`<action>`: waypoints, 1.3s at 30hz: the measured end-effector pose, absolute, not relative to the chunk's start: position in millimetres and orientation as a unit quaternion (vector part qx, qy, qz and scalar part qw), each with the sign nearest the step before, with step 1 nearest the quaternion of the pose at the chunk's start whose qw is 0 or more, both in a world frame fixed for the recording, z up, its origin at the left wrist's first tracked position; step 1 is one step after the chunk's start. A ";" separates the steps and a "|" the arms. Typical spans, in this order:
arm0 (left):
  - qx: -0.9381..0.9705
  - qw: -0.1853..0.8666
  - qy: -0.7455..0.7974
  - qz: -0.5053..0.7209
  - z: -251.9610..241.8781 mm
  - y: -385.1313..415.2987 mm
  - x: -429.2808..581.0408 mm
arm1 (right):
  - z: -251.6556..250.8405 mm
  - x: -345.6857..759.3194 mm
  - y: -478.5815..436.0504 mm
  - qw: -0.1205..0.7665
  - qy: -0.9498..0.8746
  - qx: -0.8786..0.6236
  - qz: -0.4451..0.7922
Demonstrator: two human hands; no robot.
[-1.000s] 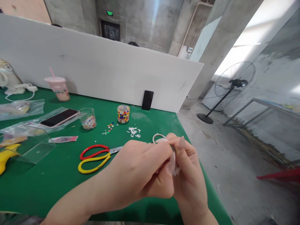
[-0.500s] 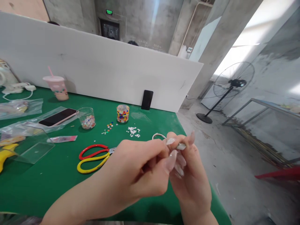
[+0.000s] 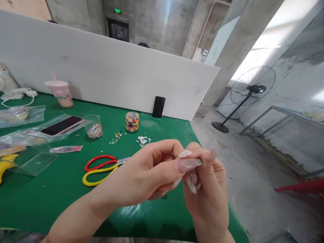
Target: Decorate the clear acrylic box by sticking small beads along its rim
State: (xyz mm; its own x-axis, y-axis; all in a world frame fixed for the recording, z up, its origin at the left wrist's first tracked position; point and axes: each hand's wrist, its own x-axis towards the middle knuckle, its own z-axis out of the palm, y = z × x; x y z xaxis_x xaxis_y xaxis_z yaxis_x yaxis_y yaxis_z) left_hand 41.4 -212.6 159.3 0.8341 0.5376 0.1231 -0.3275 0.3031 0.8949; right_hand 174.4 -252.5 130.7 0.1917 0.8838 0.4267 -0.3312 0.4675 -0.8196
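Note:
Just right of the table's middle, my left hand (image 3: 154,173) and my right hand (image 3: 209,182) meet with their fingertips pressed together. Long, pale, glossy nails cover most of what is between them. A tiny greenish spot shows at the tip of my left thumbnail; I cannot make out what it is. Both hands are closed. Left of my left hand lie scissors (image 3: 101,168) with one red and one yellow handle, blades partly behind the hand. Beyond my fingers is a little heap of white chips (image 3: 143,140).
A clear cup with mosaic pieces (image 3: 93,128), a round jar covered in coloured tiles (image 3: 132,122) and loose coloured tiles (image 3: 117,136) are on the green table (image 3: 63,202). Further off are a phone (image 3: 62,125), a pink tumbler (image 3: 60,94), a black phone (image 3: 158,107) and a white partition (image 3: 113,74).
My left thumb has stretched forward over the right fingertips, and the left hand has turned. A thin silvery loop beyond the fingers is no longer visible.

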 end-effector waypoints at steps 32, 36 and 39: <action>0.429 0.873 0.069 0.224 150.6 -211.4 53.4 | 126.6 173.3 -254.7 0.750 -0.460 -0.310 0.360; 0.395 0.891 0.038 0.220 148.8 -212.2 54.8 | 123.8 170.1 -253.0 0.760 -0.432 -0.302 0.381; 0.390 0.896 0.038 0.211 148.4 -212.1 55.9 | 124.5 169.1 -252.4 0.762 -0.416 -0.286 0.406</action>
